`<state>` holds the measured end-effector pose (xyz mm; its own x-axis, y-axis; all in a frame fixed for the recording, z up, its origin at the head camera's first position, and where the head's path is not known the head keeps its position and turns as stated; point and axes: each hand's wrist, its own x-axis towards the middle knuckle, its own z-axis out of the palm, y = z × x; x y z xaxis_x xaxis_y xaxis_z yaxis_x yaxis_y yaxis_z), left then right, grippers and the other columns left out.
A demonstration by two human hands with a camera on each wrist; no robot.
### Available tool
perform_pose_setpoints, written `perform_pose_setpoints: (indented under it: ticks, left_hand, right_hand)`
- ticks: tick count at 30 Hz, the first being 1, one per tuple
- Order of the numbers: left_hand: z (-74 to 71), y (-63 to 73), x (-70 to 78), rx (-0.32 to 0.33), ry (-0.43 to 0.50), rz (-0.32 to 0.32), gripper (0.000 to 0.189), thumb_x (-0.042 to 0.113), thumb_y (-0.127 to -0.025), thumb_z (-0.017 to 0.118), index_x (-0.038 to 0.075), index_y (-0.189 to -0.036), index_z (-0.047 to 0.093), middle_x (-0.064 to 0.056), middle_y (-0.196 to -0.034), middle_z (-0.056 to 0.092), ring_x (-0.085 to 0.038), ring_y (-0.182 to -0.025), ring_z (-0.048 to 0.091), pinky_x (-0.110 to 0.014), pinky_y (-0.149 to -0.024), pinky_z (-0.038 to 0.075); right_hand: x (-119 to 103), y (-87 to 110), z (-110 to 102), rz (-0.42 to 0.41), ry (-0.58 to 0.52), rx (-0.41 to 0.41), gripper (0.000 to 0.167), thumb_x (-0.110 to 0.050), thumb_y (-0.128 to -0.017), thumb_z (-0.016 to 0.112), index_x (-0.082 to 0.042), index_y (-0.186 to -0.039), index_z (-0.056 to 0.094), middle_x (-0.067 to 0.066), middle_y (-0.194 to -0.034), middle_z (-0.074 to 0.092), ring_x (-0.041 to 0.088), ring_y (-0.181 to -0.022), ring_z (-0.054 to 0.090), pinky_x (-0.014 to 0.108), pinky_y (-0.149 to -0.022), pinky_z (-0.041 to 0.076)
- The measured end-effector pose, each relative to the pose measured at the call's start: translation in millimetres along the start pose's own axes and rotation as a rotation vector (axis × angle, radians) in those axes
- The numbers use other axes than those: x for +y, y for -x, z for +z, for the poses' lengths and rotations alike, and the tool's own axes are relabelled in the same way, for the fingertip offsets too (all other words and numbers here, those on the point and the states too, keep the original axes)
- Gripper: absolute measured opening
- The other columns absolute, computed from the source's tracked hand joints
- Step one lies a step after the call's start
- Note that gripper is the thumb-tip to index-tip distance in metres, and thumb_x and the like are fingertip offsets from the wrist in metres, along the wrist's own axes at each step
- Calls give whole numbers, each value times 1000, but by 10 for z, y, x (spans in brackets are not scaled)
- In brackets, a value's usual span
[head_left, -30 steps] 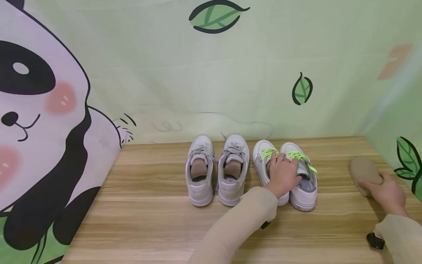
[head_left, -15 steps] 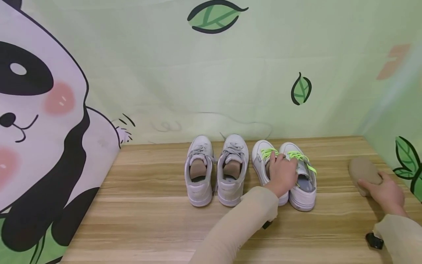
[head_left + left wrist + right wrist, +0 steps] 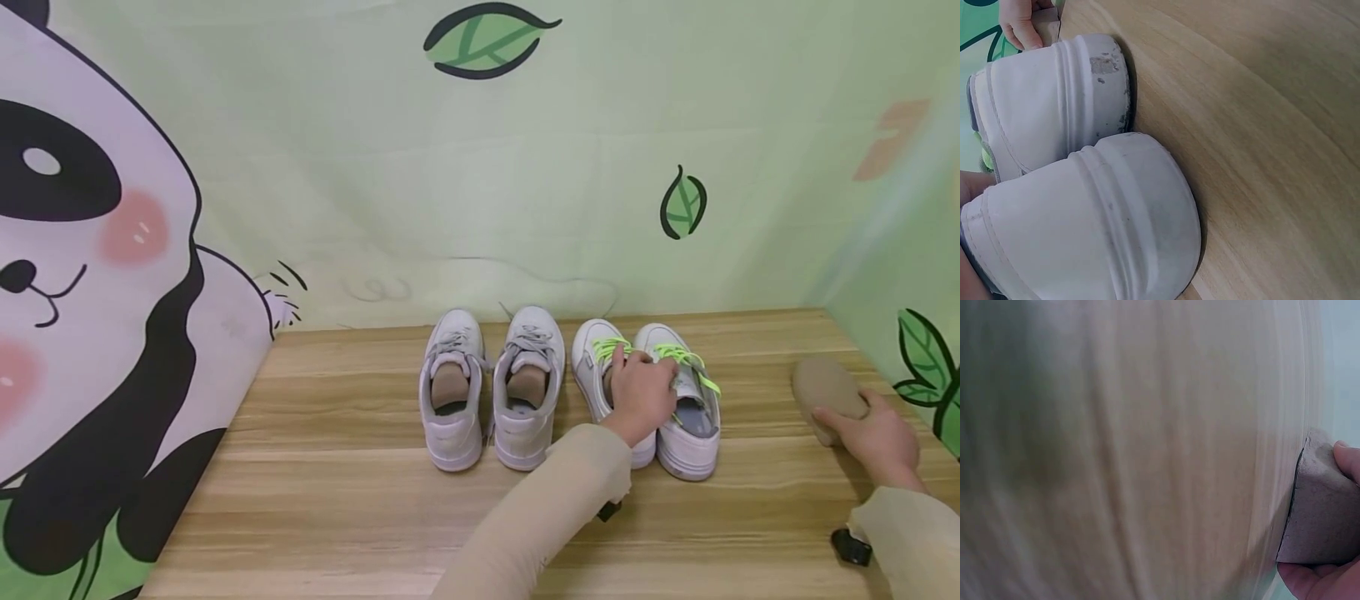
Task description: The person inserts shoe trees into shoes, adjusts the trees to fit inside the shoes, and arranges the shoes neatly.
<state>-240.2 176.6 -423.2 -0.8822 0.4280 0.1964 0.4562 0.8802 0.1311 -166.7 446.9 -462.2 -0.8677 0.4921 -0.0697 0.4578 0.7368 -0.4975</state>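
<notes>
Two white sneakers with neon-green laces stand side by side on the wooden surface. My left hand [image 3: 645,396] lies over the opening of the left green-laced sneaker [image 3: 592,358], fingers bent at its tongue and inner side, gripping it there. Between those fingers and the collar, much is hidden. A tan insert partly shows inside that shoe. The right green-laced sneaker [image 3: 690,450] has an open mouth with a grey insole. Off to the right, my right hand [image 3: 885,437] holds a tan, rounded shoe insert [image 3: 828,387] low over the wood, thumb on one side, fingers on the other.
Left of these stands a pair of pale sneakers with grey laces, the left one [image 3: 453,437] and the right one [image 3: 525,442], each with a tan insert inside. Behind is a green fabric wall [image 3: 360,167] with a panda and leaves. The wooden surface [image 3: 337,517] extends in front.
The view shifts very slightly. Both hands keep nearly the same place, the left on the green-laced sneaker and the right with the tan insert.
</notes>
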Motion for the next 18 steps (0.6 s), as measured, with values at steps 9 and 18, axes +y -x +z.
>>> perform_pose_setpoints:
  ticks: [9, 18]
  left_hand:
    - [0, 19, -1, -17, 64, 20, 20, 36, -81, 59, 41, -100, 59, 24, -84, 64, -3, -106, 48, -39, -107, 14]
    - [-11, 20, 15, -20, 45, 28, 24, 33, -84, 56, 45, -105, 57, 24, -88, 64, -2, -109, 47, -42, -107, 15]
  right_hand:
    - [-13, 13, -6, 4, 5, -6, 85, -49, -84, 46, 9, -136, 12, 39, -131, 22, 57, -109, 26, 61, -88, 23]
    - [-18, 10, -1, 14, 3, -1, 85, -50, -84, 46, 9, -136, 12, 39, -131, 22, 56, -110, 27, 61, -88, 24]
